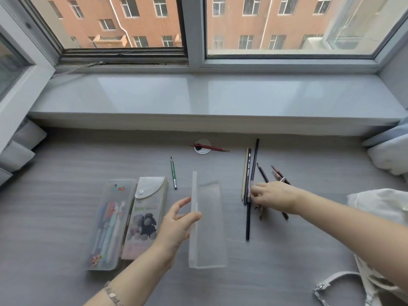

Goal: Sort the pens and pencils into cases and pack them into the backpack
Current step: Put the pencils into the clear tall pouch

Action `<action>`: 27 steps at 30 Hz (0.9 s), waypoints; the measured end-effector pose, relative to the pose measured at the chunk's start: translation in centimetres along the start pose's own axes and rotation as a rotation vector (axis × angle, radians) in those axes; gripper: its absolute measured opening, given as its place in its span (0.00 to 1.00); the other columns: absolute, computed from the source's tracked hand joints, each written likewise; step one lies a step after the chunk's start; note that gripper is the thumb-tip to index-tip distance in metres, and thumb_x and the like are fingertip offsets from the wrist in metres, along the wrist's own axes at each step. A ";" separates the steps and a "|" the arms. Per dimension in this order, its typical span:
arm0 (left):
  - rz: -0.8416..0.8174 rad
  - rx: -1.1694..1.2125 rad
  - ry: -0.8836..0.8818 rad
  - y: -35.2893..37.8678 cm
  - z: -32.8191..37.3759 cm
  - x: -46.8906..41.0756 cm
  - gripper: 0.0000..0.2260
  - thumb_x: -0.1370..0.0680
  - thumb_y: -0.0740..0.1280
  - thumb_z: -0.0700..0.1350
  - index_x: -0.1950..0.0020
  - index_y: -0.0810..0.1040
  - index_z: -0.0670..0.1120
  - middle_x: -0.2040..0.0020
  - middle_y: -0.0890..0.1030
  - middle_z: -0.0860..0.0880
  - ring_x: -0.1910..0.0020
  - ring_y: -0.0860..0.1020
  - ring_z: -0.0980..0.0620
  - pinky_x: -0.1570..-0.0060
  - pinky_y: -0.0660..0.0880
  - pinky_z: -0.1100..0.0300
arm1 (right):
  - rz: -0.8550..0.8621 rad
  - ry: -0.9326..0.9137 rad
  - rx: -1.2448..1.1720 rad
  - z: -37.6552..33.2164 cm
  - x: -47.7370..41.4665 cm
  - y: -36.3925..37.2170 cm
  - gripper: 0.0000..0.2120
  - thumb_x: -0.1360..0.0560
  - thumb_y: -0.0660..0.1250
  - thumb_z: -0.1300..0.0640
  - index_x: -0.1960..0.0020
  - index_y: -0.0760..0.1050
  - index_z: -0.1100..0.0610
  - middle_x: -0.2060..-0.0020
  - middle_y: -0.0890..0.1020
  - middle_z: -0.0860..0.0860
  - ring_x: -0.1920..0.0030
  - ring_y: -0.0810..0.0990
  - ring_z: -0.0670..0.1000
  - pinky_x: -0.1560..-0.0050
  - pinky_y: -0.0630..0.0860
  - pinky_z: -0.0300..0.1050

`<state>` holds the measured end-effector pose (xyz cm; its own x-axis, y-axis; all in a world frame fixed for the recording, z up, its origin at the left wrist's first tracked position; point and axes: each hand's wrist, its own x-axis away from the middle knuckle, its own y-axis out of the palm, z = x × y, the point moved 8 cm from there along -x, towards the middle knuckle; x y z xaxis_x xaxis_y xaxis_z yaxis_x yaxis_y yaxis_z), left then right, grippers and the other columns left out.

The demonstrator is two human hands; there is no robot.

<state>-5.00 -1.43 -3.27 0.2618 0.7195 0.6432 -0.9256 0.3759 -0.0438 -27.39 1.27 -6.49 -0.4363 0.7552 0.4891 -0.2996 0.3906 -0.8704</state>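
Note:
A frosted clear plastic case (209, 226) lies open on the grey desk, its lid (194, 195) raised on edge. My left hand (176, 226) holds that lid between thumb and fingers. My right hand (273, 198) reaches over a cluster of dark pencils (248, 184), fingertips on them; whether it pinches one I cannot tell. A green pencil (173, 173) and a red pencil (212, 148) lie apart farther back. A clear case filled with pens (110, 226) and a pouch printed with plush toys (144, 217) sit at the left. The white backpack (379, 217) is at the right edge.
A wide window sill (198, 96) runs behind the desk (66, 195). A round cable port (202, 146) sits under the red pencil. Pale cushions lie at the far left (19, 149) and far right (390, 151). A backpack strap (331, 283) loops at lower right.

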 end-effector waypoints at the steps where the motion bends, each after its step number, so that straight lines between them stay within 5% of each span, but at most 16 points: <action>1: 0.000 0.002 -0.002 0.0 -0.1 0.1 0.15 0.28 0.69 0.40 0.48 0.75 0.59 0.50 0.82 0.46 0.52 0.80 0.51 0.49 0.74 0.54 | 0.066 -0.062 0.071 -0.7 0.5 -0.9 0.07 0.31 0.67 0.62 0.54 0.77 0.59 0.50 0.78 0.53 0.50 0.76 0.53 0.60 0.72 0.44; 4: -0.004 -0.006 -0.001 0.0 -0.3 0.3 0.15 0.28 0.69 0.40 0.49 0.74 0.59 0.49 0.82 0.45 0.50 0.80 0.49 0.43 0.75 0.49 | 0.160 -0.027 0.097 -1.6 1.7 -1.8 0.07 0.41 0.73 0.53 0.67 0.76 0.52 0.68 0.79 0.46 0.66 0.78 0.47 0.71 0.71 0.36; 7: 0.003 -0.015 0.014 -0.2 0.0 0.3 0.18 0.32 0.72 0.42 0.46 0.75 0.58 0.48 0.82 0.44 0.46 0.79 0.47 0.40 0.73 0.45 | 0.304 0.363 -0.474 -0.5 2.4 -2.4 0.05 0.29 0.61 0.58 0.54 0.70 0.58 0.63 0.80 0.56 0.59 0.78 0.59 0.65 0.63 0.43; 10: 0.022 -0.007 0.030 -0.1 0.1 0.1 0.20 0.35 0.73 0.45 0.46 0.74 0.59 0.46 0.80 0.43 0.45 0.78 0.48 0.44 0.75 0.50 | 0.399 0.826 -0.958 0.4 2.7 -0.1 0.05 0.24 0.57 0.58 0.53 0.66 0.60 0.61 0.78 0.60 0.59 0.76 0.60 0.64 0.63 0.46; 15: 0.051 -0.021 0.049 0.1 -0.3 -0.1 0.22 0.29 0.71 0.40 0.40 0.70 0.56 0.50 0.76 0.47 0.52 0.76 0.56 0.59 0.72 0.62 | 0.192 1.104 -1.097 -2.3 1.6 2.9 0.16 0.22 0.59 0.50 0.46 0.67 0.64 0.45 0.77 0.62 0.45 0.76 0.62 0.52 0.72 0.49; 19: 0.062 -0.022 0.050 0.0 -0.5 -0.1 0.23 0.30 0.72 0.39 0.41 0.69 0.58 0.52 0.75 0.49 0.55 0.76 0.57 0.60 0.72 0.62 | 0.150 1.145 -1.007 -3.3 2.0 2.8 0.12 0.23 0.56 0.53 0.49 0.68 0.62 0.48 0.79 0.59 0.48 0.78 0.61 0.54 0.72 0.48; 23: 0.063 -0.054 0.047 0.1 -0.7 -0.1 0.26 0.32 0.74 0.40 0.40 0.69 0.57 0.52 0.75 0.49 0.54 0.76 0.57 0.55 0.72 0.58 | 0.381 1.007 -1.354 -3.9 2.1 -0.1 0.10 0.23 0.54 0.57 0.63 0.62 0.57 0.66 0.72 0.53 0.67 0.69 0.54 0.64 0.63 0.46; 27: 0.016 -0.085 0.052 1.8 -0.6 0.3 0.26 0.32 0.74 0.41 0.40 0.67 0.58 0.52 0.76 0.49 0.54 0.77 0.57 0.59 0.73 0.61 | 0.470 0.827 -1.413 -5.6 1.1 -4.5 0.10 0.21 0.52 0.56 0.56 0.66 0.59 0.61 0.74 0.54 0.60 0.74 0.55 0.61 0.67 0.46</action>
<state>-6.43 -0.23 -3.61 0.2631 0.7540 0.6019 -0.9037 0.4110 -0.1199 -21.76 3.28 -2.38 0.4002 0.8070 0.4342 0.8471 -0.1450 -0.5113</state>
